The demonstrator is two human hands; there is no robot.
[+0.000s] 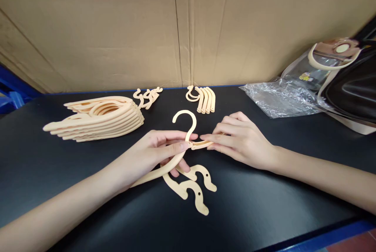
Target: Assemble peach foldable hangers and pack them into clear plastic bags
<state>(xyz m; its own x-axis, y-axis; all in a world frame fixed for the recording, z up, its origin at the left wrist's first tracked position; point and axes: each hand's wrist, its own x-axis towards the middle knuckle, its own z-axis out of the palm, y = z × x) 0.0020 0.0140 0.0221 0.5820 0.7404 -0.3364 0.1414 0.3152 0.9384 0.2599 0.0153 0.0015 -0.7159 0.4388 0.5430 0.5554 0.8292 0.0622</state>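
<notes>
Pinched between the thumb and fingers of my left hand [158, 146] is a cream plastic hanger part [192, 122], its round hook pointing up and its long arm slanting down to the left. My right hand [245, 140] grips a short curved hanger arm [201, 145] by its right part. The left end of that short arm meets the hanger part at my left thumb; whether the two are joined I cannot tell. Below my left hand, two flat cream hanger pieces [202, 204] with curved hooks and small holes lie on the black table, partly covered by the hand.
A stack of cream hangers [102, 126] lies at the left. Farther back are a small cluster of hook pieces [148, 97] and a row of short curved arms [207, 100]. At the right are a clear plastic bag [276, 97] and a dark bag [352, 87]. Cardboard [117, 29] stands behind.
</notes>
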